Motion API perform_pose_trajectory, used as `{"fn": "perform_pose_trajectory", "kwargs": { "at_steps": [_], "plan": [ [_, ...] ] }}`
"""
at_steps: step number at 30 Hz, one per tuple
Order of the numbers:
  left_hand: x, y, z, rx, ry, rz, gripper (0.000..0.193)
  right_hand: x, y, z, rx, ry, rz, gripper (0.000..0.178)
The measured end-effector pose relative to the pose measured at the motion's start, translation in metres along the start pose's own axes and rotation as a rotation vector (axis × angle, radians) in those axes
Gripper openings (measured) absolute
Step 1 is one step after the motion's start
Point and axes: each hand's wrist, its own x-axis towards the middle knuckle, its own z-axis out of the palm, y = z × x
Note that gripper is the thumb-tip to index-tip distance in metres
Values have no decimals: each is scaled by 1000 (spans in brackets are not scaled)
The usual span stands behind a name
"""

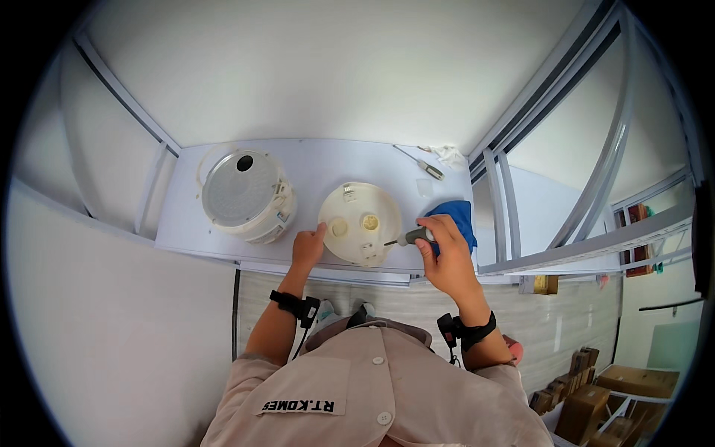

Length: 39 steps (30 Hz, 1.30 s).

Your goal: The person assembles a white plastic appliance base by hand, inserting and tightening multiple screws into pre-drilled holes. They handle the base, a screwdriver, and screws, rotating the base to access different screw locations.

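Note:
A round white plastic cover (pixel 356 246) lies on the table in front of me, with its inner side up. Two round fittings stand on it, one of them a yellowish ring (pixel 370 222). My left hand (pixel 308 248) pinches the cover's left rim. In my right hand (pixel 449 261) is a screwdriver (pixel 418 235) with a grey handle, its shaft pointing left. The screwdriver's tip is close to a small white bracket (pixel 367 249) near the cover's front right edge; whether it touches cannot be made out.
Left of the cover stands a round white appliance (pixel 249 195) with a silver top and a dark hole. A second screwdriver (pixel 430 170) and a crumpled white cloth (pixel 449 156) lie at the back right. Blue cloth (pixel 458 220) sits beyond my right hand. Metal frames (pixel 506 205) border the table.

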Motion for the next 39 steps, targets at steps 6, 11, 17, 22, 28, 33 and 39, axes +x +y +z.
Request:
{"fn": "perform_pose_trajectory", "kwargs": {
  "at_steps": [6, 11, 17, 22, 28, 33, 39],
  "plan": [
    [-31, 3, -6, 62, -297, -2, 72, -3, 6, -7, -10, 47, -23, 33],
    [-37, 6, -17, 72, -183, -57, 79, -4, 8, -9, 9, 65, -6, 33],
    [-12, -13, -12, 150, 47, 159, 71, 1, 7, -11, 24, 113, -51, 33],
    [-11, -9, -5, 2, -31, 2, 66, -1, 8, -14, 22, 141, -43, 33],
    [-31, -11, -8, -14, -343, 15, 70, -4, 17, -16, 20, 159, -33, 31],
    [-44, 10, -14, -21, -309, -4, 76, -3, 21, -16, 12, 156, -34, 30],
    [-30, -11, 5, 60, -48, 107, 75, -1, 19, -15, 43, 152, -24, 28]
  ]
}}
